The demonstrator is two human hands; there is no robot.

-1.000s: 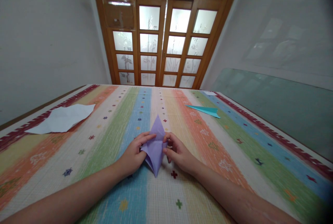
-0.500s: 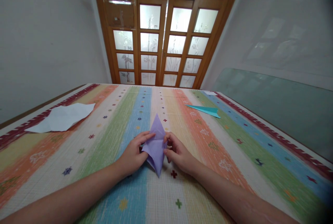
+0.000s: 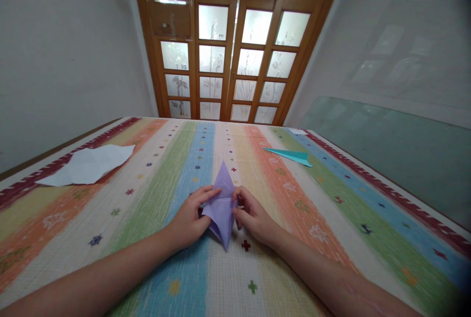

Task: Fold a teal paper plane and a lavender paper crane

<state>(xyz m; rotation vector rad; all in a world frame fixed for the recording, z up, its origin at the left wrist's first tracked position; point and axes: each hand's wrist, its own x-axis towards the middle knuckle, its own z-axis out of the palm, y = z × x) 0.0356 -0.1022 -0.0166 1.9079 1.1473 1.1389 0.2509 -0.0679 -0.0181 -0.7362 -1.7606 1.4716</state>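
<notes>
Lilac paper [image 3: 222, 204], folded to a pointed kite shape, lies at the middle of the striped desk [image 3: 331, 199]. The left hand [image 3: 191, 219] pinches its 9 o'clock edge and the right hand [image 3: 250, 216] its 3 o'clock edge, fingers closed on the flaps. It looks light, thin and easily creased, best held by the folded edges. White sheet [image 3: 86, 166] lies at 10 o'clock, teal plane [image 3: 292, 156] at 1 o'clock; neither is in the way.
</notes>
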